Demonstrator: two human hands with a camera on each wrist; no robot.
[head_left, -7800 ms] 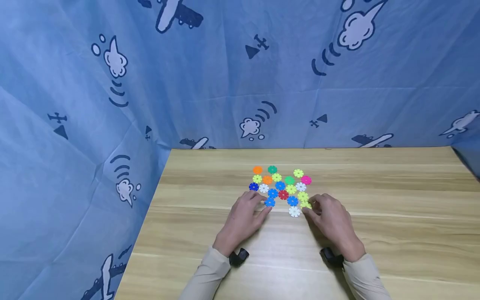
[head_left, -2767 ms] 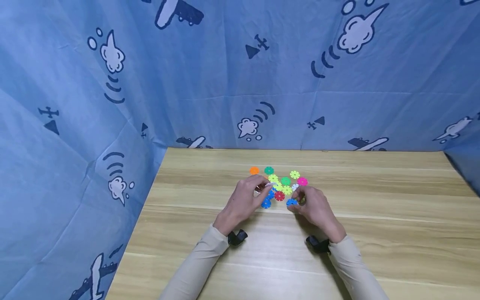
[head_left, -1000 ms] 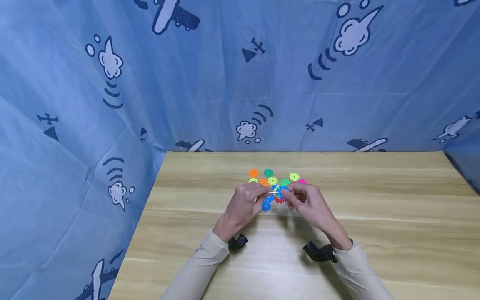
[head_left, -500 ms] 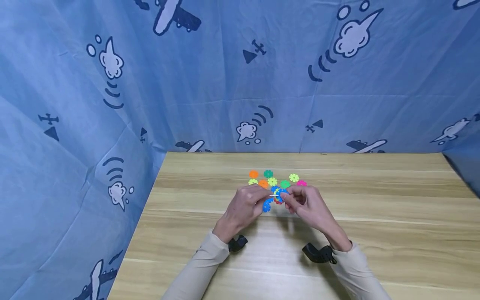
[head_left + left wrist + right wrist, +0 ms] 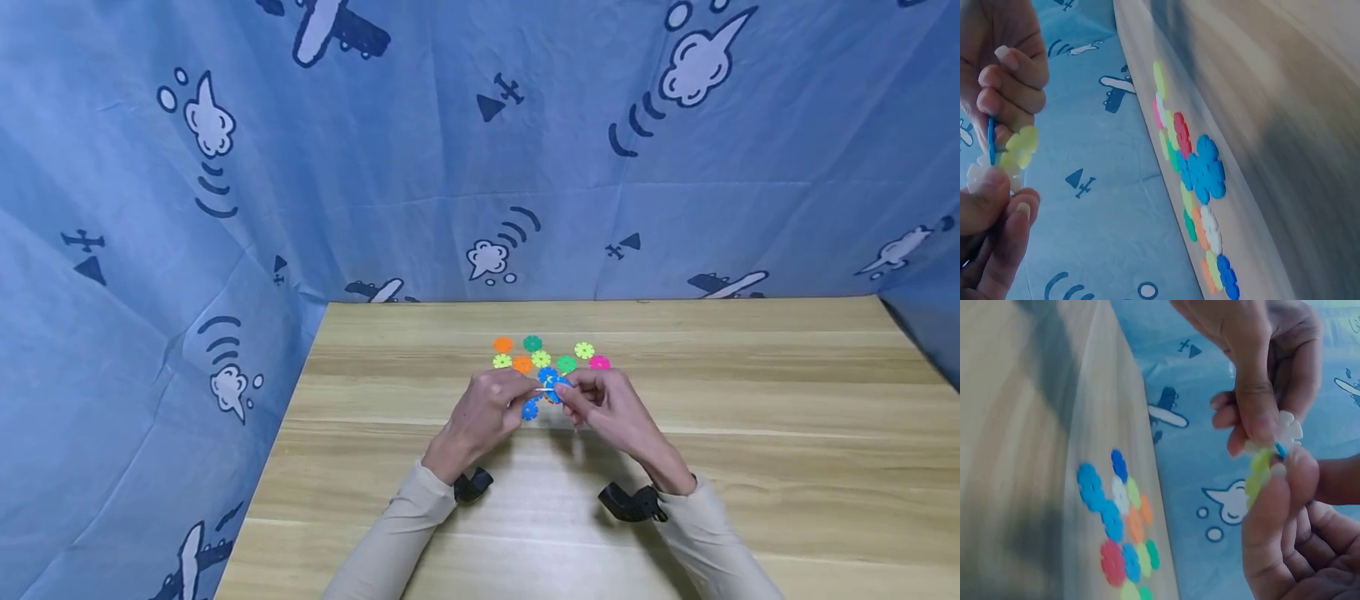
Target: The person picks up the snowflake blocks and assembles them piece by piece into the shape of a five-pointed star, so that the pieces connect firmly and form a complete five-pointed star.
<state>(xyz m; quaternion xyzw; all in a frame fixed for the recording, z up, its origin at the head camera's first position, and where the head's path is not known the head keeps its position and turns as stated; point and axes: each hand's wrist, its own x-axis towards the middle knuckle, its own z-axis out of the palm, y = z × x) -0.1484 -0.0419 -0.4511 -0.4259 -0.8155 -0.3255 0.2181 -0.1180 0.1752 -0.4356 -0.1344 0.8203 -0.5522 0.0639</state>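
My left hand pinches a white notched plastic disc between thumb and fingers, its edge turned to the head camera. A yellow-green disc joins onto the white one at an angle. In my right hand a blue notched disc is pinched, seen edge-on in the left wrist view. Its rim meets the white disc next to the yellow-green one. Fingertips of both hands nearly touch, raised above the table, and fingers partly cover the joint.
Several loose discs lie flat beyond and below the hands, among them an orange disc, a dark green disc, a pink disc and a red disc. The wooden table meets a blue printed cloth behind.
The white, yellow-green and right-hand blue discs have come up off the table. Both hands have drawn together, bringing the blue disc against the white one. Over the last half second the hands barely move.
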